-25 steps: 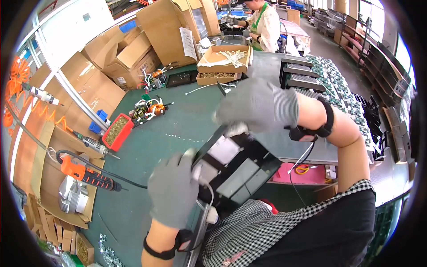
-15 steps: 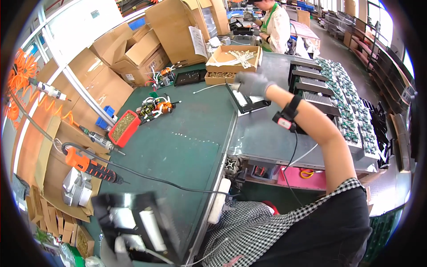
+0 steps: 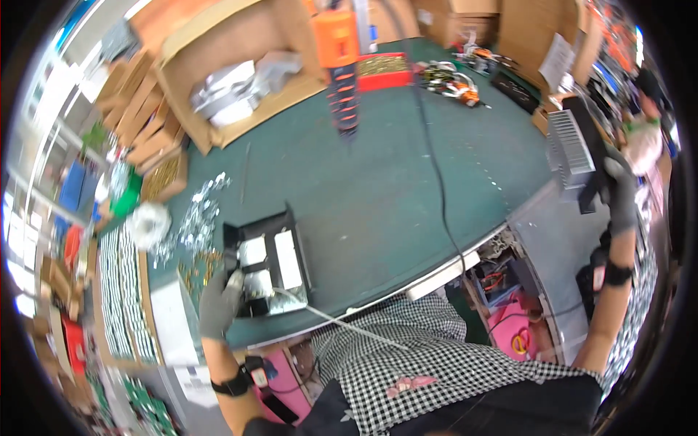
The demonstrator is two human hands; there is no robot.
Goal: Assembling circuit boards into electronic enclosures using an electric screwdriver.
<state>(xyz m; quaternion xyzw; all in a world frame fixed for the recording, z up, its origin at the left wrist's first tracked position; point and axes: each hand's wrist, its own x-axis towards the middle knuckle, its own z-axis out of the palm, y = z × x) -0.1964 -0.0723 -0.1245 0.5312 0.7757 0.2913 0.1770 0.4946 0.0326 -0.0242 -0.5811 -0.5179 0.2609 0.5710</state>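
My left hand [image 3: 222, 301], in a grey glove, grips the left rim of a black metal casing [image 3: 302, 256]. The casing rests on the green bench near its front edge and has bright silver panels inside. From it a white cable [image 3: 356, 330] trails over my checked apron. At the far right my gloved right hand [image 3: 620, 190] is closed on a black housing with a silver finned heat sink [image 3: 574, 149], held tilted above the grey table. Part of that housing is hidden behind my fingers.
An orange electric screwdriver [image 3: 342, 80] hangs over the bench, its dark cord [image 3: 434, 160] crossing the top. Behind are a red screw bin [image 3: 384, 81] and wired parts [image 3: 451, 83]. Shiny scraps [image 3: 200, 218] and a white roll [image 3: 149, 225] lie left.
The view has swung left. My right hand, earlier over a black frame on the grey table, now holds the finned housing. The casing at my left hand now rests farther from the bench's left end.
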